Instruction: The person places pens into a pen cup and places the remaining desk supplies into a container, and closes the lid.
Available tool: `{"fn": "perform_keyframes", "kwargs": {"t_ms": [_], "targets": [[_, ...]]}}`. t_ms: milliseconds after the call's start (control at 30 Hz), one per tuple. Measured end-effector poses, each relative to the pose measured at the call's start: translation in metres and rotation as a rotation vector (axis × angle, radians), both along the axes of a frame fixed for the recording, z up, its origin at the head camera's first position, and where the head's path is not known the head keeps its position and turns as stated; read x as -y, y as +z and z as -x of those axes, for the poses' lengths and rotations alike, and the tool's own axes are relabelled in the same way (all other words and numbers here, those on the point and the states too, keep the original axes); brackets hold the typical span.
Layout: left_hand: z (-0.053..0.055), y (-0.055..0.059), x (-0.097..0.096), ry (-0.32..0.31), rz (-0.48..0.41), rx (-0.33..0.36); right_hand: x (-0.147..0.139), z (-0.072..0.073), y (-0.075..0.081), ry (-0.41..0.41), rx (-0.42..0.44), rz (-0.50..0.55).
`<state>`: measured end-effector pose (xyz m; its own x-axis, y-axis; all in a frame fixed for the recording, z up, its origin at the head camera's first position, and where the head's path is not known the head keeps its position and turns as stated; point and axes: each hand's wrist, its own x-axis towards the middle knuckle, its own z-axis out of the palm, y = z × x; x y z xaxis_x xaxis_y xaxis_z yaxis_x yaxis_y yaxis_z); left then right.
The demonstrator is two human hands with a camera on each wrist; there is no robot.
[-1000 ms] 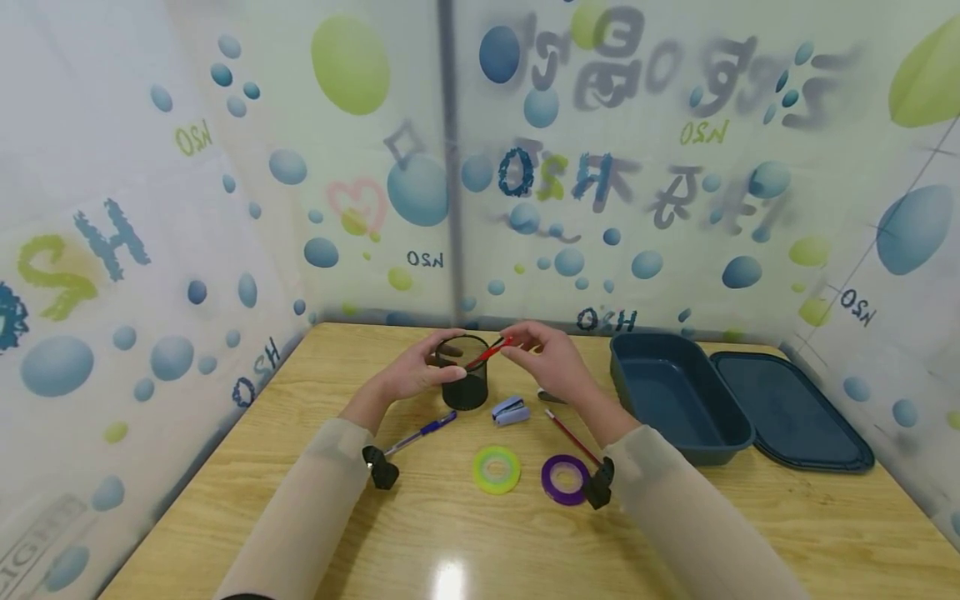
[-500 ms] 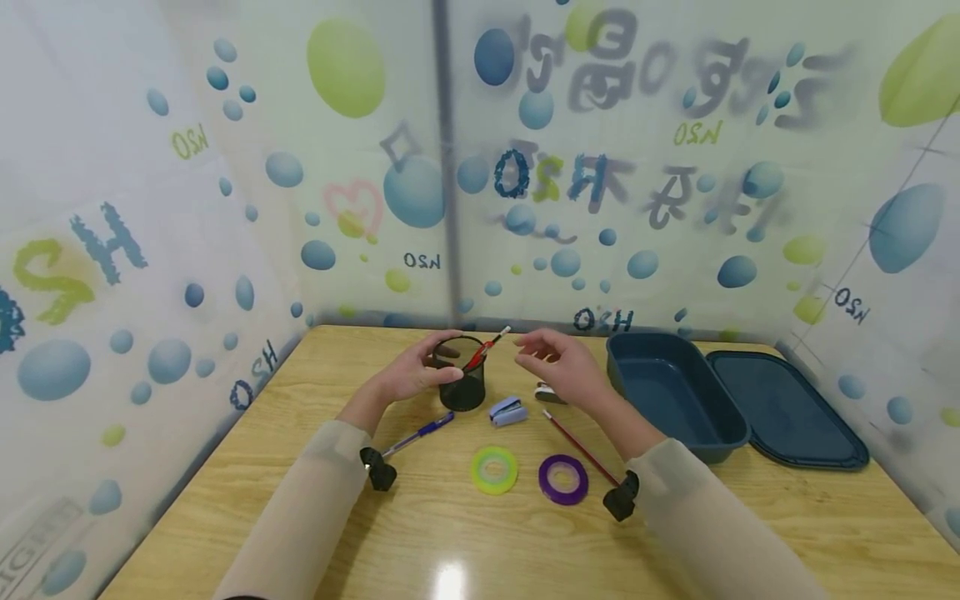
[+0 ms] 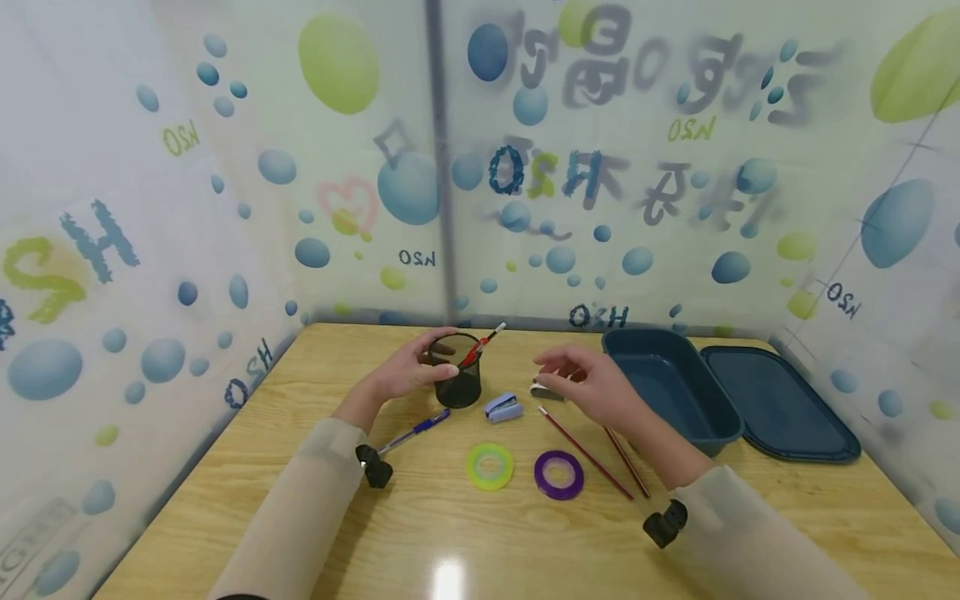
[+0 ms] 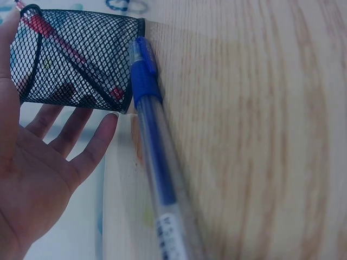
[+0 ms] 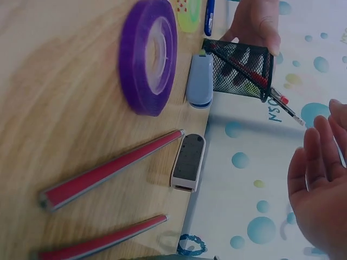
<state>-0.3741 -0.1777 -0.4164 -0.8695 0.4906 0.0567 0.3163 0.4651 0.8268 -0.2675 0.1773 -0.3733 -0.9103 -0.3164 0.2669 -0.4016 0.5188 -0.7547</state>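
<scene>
A black mesh pen holder (image 3: pixel 459 390) stands upright on the table. My left hand (image 3: pixel 401 371) holds it from the left, thumb at the near side and fingers round the back. Inside it lean a red pen (image 3: pixel 471 357) and a dark stick with a white end (image 3: pixel 500 327), both slanting out to the right. My right hand (image 3: pixel 588 385), fingers loosely bent and holding nothing, hovers right of the holder, over a small white-and-dark-grey item (image 5: pixel 188 162). A light blue stapler (image 3: pixel 503 407) sits just in front of the holder.
A blue pen (image 4: pixel 154 141) lies in front of the left hand. Two red pencils (image 3: pixel 581 450) lie below the right hand, near a purple tape roll (image 3: pixel 558 498) and a yellow-green tape roll (image 3: pixel 490 487). At right stand a dark blue bin (image 3: pixel 716 446) and its lid (image 3: pixel 780 404).
My right hand has let go of the slim items in the pen holder and moved right and toward me. A second red pencil has come into view. The left hand keeps its hold.
</scene>
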Motion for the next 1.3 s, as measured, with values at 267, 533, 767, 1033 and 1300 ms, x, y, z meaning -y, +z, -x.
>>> {"fn": "perform_keyframes", "kwargs": {"t_ms": [267,533,767,1033,1300], "targets": [[0.0,0.0,0.001,0.0,-0.011,0.006,-0.022,-0.028,-0.006,0.025,0.103,0.007],[0.001,0.0,0.003,0.01,0.0,0.001,-0.043,-0.049,-0.019,0.068,0.221,-0.015],[0.001,-0.001,0.003,0.001,-0.015,0.01,-0.063,-0.065,-0.032,0.117,0.31,-0.084],[0.0,0.001,0.001,-0.004,-0.021,0.018,-0.086,-0.074,-0.046,0.134,0.37,-0.107],[-0.001,0.001,0.0,0.001,-0.012,0.015,-0.099,-0.079,-0.051,0.089,0.414,-0.129]]}}
